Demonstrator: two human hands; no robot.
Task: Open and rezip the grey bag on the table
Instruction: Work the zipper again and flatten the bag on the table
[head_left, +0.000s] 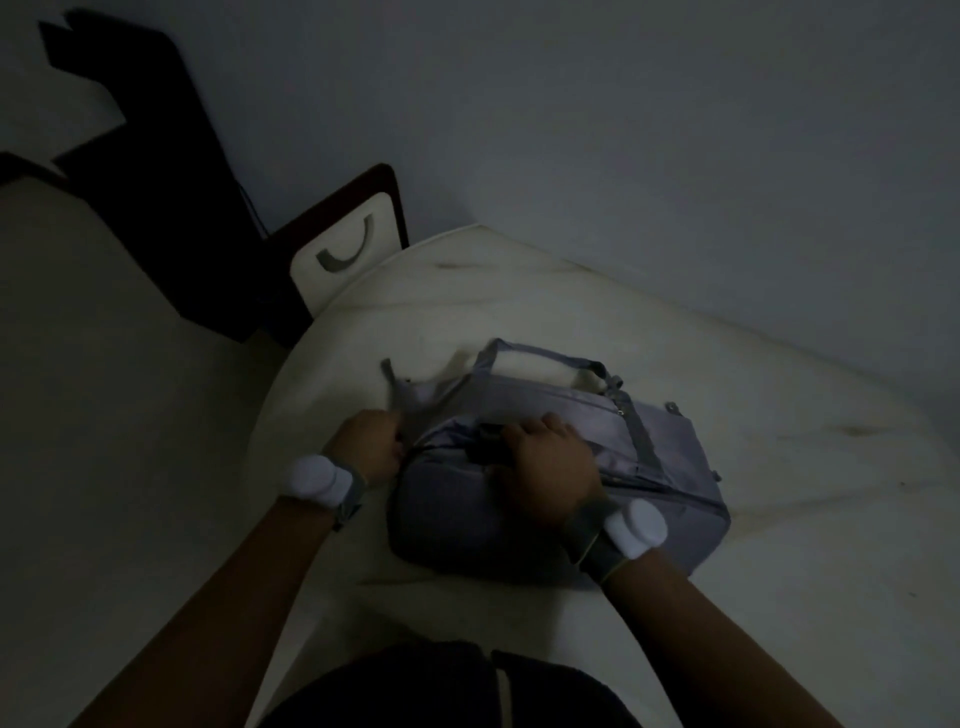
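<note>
so your grey bag (561, 467) lies on its side on the white bench (779, 493), near the edge closest to you, with its carry handle (540, 358) on the far side. your left hand (366, 447) is closed in a pinch at the bag's left end, right where a seam meets the corner; it looks like it holds a zip pull or a fold of fabric there, but the light is too dim to say which. your right hand (550, 467) rests on top of the bag, fingers curled over a dark strap or buckle (485, 441), pressing the bag steady. you cannot tell from here whether the zip is open or shut, since no gap shows. judging by this, the task is at an early or middle point, and the run of the zip along the bag is probably still to do.
</note>
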